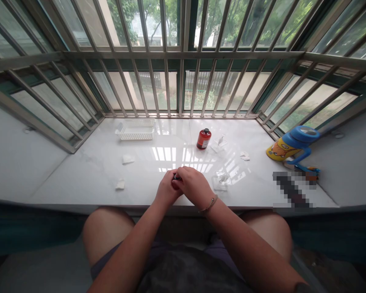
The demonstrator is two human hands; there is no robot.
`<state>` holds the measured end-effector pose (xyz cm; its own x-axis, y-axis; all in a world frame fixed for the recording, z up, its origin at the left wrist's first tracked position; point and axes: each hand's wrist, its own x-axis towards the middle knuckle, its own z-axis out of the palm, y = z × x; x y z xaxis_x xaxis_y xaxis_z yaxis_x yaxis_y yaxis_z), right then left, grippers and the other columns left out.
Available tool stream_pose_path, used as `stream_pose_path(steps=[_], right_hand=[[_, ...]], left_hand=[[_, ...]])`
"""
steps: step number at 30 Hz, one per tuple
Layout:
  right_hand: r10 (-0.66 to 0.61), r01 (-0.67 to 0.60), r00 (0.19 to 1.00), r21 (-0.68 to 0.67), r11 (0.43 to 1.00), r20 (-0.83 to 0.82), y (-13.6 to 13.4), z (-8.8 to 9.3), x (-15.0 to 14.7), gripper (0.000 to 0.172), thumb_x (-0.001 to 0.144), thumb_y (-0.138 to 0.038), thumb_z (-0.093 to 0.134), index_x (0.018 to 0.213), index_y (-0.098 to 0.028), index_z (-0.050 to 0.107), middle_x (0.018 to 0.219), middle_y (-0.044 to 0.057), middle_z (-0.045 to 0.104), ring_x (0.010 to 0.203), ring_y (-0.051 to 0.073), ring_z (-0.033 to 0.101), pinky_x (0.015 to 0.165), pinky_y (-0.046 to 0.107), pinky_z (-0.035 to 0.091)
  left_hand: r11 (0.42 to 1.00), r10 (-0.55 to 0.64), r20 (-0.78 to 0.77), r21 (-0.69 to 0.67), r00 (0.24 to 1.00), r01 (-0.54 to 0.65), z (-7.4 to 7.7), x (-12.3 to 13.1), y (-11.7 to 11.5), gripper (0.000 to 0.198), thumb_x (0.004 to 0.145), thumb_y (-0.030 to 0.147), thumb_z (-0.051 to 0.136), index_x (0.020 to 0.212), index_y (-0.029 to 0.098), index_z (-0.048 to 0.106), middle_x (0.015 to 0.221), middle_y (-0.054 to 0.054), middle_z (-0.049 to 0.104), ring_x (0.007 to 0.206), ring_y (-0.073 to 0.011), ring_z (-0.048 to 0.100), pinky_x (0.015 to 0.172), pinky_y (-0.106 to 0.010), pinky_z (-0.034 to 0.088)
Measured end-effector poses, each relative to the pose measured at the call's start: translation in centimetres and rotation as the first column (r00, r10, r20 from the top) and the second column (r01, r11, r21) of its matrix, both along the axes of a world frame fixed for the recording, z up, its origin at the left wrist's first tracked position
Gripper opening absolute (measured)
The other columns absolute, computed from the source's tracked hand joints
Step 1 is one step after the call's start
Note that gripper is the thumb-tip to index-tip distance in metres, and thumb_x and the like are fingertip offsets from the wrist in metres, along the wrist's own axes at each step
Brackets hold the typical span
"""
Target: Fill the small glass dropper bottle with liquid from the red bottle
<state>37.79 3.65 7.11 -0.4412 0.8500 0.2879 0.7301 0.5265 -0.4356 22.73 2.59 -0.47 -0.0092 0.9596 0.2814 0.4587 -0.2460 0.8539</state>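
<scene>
Close together over the front of the white counter, both my hands close around a red bottle with a black cap (177,177), mostly hidden by the fingers. My left hand (166,189) wraps its body from the left. Over the top, the fingers of my right hand (192,182) are at the cap. Beyond them stands another red bottle (204,139), upright, with a black cap and a pale label. Right of my hands lies a clear plastic piece (221,181), and a second clear piece (219,144) is beside the standing bottle.
A white perforated basket (136,132) sits at the back left of the counter (88,175). Folded white tissues (128,159) lie left, a crumpled scrap (245,156) right. A blue-and-yellow drink bottle (293,143) leans at the right wall, near a blurred dark object (293,189). Metal bars (183,55) line the window.
</scene>
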Motion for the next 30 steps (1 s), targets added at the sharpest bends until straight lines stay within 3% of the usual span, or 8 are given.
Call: stream_pose_path(steps=[5, 8, 11, 15, 21, 26, 30], right_hand=[[0.131, -0.13, 0.991, -0.041, 0.991, 0.014, 0.5, 1.0, 0.9, 0.02, 0.092, -0.003, 0.071, 0.092, -0.022, 0.066, 0.091, 0.005, 0.07, 0.089, 0.024, 0.065, 0.077, 0.034, 0.05], [0.206, -0.209, 0.977, -0.045, 0.977, -0.057, 0.2, 1.4, 1.3, 0.031, 0.089, 0.001, 0.068, 0.11, -0.023, 0.069, 0.107, 0.006, 0.073, 0.104, 0.025, 0.066, 0.09, 0.038, 0.055], [0.099, -0.102, 0.985, -0.019, 0.995, -0.138, -0.2, 1.3, 1.0, 0.035, 0.09, -0.011, 0.076, 0.122, -0.021, 0.065, 0.12, 0.01, 0.069, 0.109, 0.028, 0.065, 0.095, 0.043, 0.057], [-0.005, -0.006, 0.985, -0.062, 0.998, -0.173, -0.5, 0.6, 0.6, 0.035, 0.09, -0.016, 0.079, 0.121, -0.022, 0.063, 0.112, 0.009, 0.07, 0.107, 0.03, 0.066, 0.094, 0.046, 0.057], [0.086, -0.111, 0.959, -0.079, 0.991, -0.271, -0.6, 0.5, 0.9, 0.044, 0.09, -0.004, 0.068, 0.128, -0.024, 0.06, 0.122, 0.008, 0.068, 0.115, 0.026, 0.065, 0.101, 0.042, 0.056], [0.005, -0.031, 0.97, -0.102, 0.994, -0.242, -0.6, 0.5, 0.7, 0.039, 0.09, -0.014, 0.077, 0.125, -0.021, 0.061, 0.12, 0.009, 0.069, 0.112, 0.027, 0.064, 0.1, 0.044, 0.055], [0.03, -0.049, 0.982, -0.098, 0.994, -0.187, -0.6, 0.5, 0.6, 0.029, 0.094, -0.013, 0.075, 0.121, -0.02, 0.065, 0.115, 0.007, 0.069, 0.109, 0.025, 0.064, 0.097, 0.041, 0.054]], left_hand=[[1.0, -0.009, 0.012, -0.005, 1.0, 0.009, 0.2, 0.0, -0.1, 0.047, 0.071, 0.024, 0.086, 0.114, 0.027, 0.068, 0.111, -0.002, 0.072, 0.1, -0.0259, 0.071, 0.09, -0.038, 0.06], [1.0, 0.003, 0.013, -0.01, 1.0, -0.003, 0.1, 0.1, -0.1, 0.047, 0.072, 0.023, 0.085, 0.115, 0.026, 0.067, 0.111, -0.003, 0.072, 0.097, -0.0253, 0.071, 0.084, -0.037, 0.059], [1.0, 0.024, 0.006, -0.018, 1.0, -0.024, 0.0, 0.1, -0.1, 0.043, 0.073, 0.023, 0.083, 0.113, 0.025, 0.066, 0.107, -0.003, 0.072, 0.093, -0.0249, 0.07, 0.081, -0.037, 0.058], [1.0, 0.004, 0.012, -0.008, 1.0, -0.004, 0.0, 0.0, -0.1, 0.05, 0.073, 0.024, 0.083, 0.12, 0.027, 0.066, 0.118, -0.003, 0.072, 0.105, -0.0262, 0.071, 0.09, -0.039, 0.059], [1.0, 0.007, 0.011, -0.009, 1.0, -0.007, 0.1, 0.0, -0.1, 0.04, 0.077, 0.022, 0.079, 0.114, 0.026, 0.067, 0.108, -0.003, 0.072, 0.094, -0.0243, 0.071, 0.08, -0.036, 0.058], [1.0, -0.005, 0.021, 0.02, 1.0, 0.005, -0.1, 0.1, -0.1, 0.049, 0.075, 0.019, 0.079, 0.121, 0.025, 0.066, 0.118, -0.004, 0.071, 0.107, -0.025, 0.07, 0.094, -0.038, 0.058], [1.0, -0.002, 0.018, 0.019, 1.0, 0.002, 0.1, 0.1, -0.1, 0.042, 0.075, 0.018, 0.078, 0.115, 0.025, 0.067, 0.108, -0.003, 0.071, 0.097, -0.0233, 0.07, 0.087, -0.035, 0.058]])
